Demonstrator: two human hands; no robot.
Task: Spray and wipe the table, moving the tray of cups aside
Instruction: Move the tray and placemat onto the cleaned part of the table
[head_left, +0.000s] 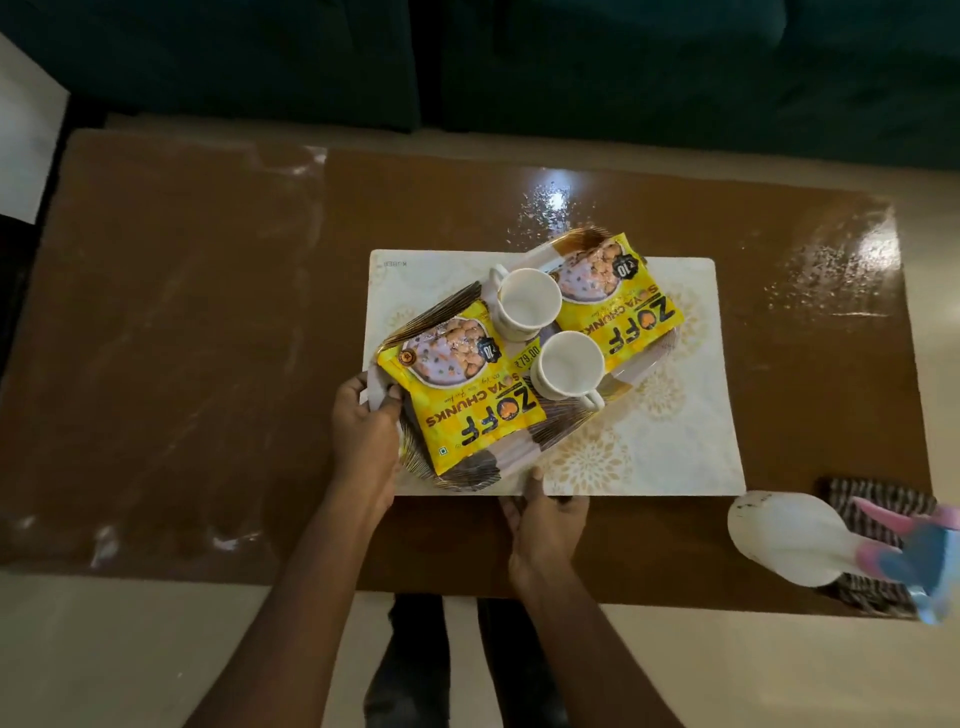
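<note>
The left hand (363, 436) is wrapping its fingers (349, 388) and thumb round the handle end of the tray (448, 307). The right hand (545, 530) is pinching the tray's near rim, thumb on top and fingers curling below; whether it is also catching the mat underneath, I cannot tell.

The tray is lying at a slant on a pale placemat (675, 441) near the middle of the brown counter (182, 338). It is carrying two white cups (530, 299), upright and apparently empty, standing between two yellow snack packets (467, 400).

The tray is looking stiff and glossy, probably light, but the load is loose. The cups are breakable and may be sliding or tipping if it tilts, and the smooth packets are giving them nothing to brace against. Gripping both ends and keeping it level is seeming wisest.

Farther out, spray droplets (556, 202) are glistening on the counter beyond the tray. At the right edge a white spray bottle (789, 540) is standing on a striped cloth (872, 499).
</note>
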